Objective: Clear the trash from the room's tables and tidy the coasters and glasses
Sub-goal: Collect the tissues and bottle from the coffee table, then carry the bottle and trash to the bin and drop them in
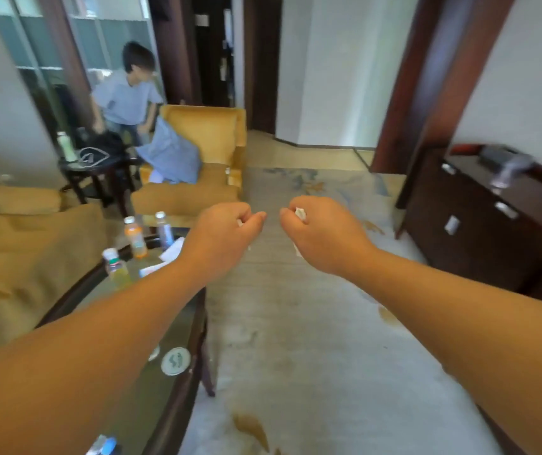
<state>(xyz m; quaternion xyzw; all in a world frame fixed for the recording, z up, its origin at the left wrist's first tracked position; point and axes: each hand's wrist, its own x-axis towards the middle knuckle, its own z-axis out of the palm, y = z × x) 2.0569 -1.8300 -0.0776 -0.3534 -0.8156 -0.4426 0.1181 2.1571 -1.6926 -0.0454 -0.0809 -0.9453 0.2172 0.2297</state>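
- Pale patterned carpet (312, 339), marked with brownish stains, lay along the right side of the glass-topped table (154, 395)
- Tan sofa (17, 257) ran along the left side of the table
- Dark wooden cabinet (479, 231) stood well apart from the table, across the carpet to its right
- Yellow armchair (204, 136) stood just beyond the table's far end, with a blue cushion (171, 156) leaning in its seat
- Second person (125, 96), in a blue shirt, bent forward far beyond the table, behind the armchair
- Left hand (222, 236) was held in the air over the table's far right edge; its fingers were curled into a fist, and a small white bit (240, 222) showed between thumb and forefinger
- Right hand (323, 236) was held over the carpet just right of the table, near the left hand but apart from it; its fingers were curled tightly round a crumpled white scrap (300, 213)
- Three bottles stood upright on the table's far end: an orange bottle (135, 237), a clear bottle (164, 229) and a yellow bottle (117, 269)
- White paper (173, 249) lay on the table beside the bottles
- Round white coaster (175, 360) lay flat on the glass near the table's right rim, well apart from the bottles
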